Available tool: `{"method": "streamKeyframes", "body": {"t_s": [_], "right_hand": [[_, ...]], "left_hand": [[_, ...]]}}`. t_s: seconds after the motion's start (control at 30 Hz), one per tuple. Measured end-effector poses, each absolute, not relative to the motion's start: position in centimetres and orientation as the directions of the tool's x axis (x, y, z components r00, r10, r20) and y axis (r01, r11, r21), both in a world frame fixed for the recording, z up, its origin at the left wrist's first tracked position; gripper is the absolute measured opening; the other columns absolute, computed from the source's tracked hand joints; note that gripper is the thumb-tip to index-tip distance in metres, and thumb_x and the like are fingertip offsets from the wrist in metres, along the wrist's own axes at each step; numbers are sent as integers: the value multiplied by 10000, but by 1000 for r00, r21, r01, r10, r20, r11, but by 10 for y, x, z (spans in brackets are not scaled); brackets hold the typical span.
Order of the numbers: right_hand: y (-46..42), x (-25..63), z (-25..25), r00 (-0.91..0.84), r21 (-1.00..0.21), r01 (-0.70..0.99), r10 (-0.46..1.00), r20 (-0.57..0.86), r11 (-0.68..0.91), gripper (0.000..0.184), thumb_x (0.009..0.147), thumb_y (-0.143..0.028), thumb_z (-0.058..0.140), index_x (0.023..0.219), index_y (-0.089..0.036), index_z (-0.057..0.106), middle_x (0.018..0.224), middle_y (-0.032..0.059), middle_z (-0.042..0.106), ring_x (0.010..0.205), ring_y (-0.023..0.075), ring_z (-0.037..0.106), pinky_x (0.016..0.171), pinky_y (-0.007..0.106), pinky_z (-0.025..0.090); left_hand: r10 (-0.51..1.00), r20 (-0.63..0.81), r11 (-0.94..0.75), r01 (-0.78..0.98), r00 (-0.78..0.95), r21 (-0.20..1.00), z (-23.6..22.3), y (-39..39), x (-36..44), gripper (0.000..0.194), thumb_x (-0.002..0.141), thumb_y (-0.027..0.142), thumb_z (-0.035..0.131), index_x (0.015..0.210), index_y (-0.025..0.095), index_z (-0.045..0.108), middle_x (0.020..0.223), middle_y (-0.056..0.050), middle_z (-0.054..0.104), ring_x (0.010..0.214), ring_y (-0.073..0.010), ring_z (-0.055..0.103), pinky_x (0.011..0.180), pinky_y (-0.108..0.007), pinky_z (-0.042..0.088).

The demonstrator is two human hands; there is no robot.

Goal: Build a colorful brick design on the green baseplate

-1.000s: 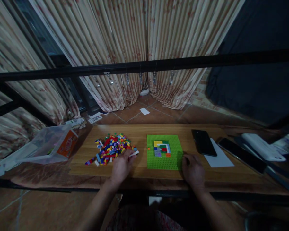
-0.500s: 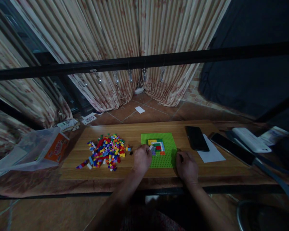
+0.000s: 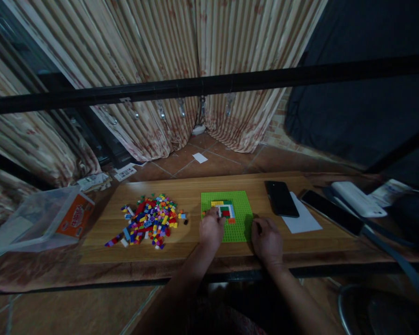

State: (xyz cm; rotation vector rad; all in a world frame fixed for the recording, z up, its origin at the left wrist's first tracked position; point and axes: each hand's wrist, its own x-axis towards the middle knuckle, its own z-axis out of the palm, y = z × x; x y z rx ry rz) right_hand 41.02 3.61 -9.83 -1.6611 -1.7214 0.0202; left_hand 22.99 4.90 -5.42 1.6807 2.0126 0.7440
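A green studded baseplate lies on the wooden board, bearing a low square build of toy bricks in yellow, green, white, red, light blue and orange. My left hand reaches over the build's left side, its fingers pinched on a small white brick at the build. The hand covers the build's lower left part. Beside the baseplate's right edge rests my right hand, fingers curled in, with nothing visible in them.
A heap of loose coloured bricks spreads at left, near a clear plastic box with an orange label. To the right lie a black phone, white paper and a long dark device. A black bar crosses behind.
My left hand has moved slightly right and further over the build, bringing the white brick onto it. My right hand stays by the baseplate's edge. The view has shifted slightly.
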Motion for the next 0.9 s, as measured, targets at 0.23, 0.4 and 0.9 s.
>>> {"method": "streamKeyframes", "body": {"t_s": [0.23,0.4,0.9], "right_hand": [[36,411,-100,110,-478,864,869,482,156,245,883,-294,410,828,-186,622,888,90,634,849,192,574,767,298,440],[37,412,-100,96,-479,860,868,488,175,247,883,-298,408,842,-185,623,893,93,633,853,193,575,771,303,442],[36,410,-97,110,-487,858,871,479,160,225,873,-281,426,836,-180,624,914,92,633,844,191,574,773,302,453]], "left_hand": [[988,-10,124,733,-157,668,-52,52,223,362,731,299,708,1066,205,606,856,-25,696,771,-145,636,684,-235,436],[995,-17,79,710,-94,699,-46,53,216,350,757,284,673,1093,207,612,926,-36,698,813,-149,639,735,-250,468],[956,-33,229,670,-293,706,-46,71,213,378,783,287,620,1138,163,588,1028,-89,681,928,-183,642,797,-262,455]]}}
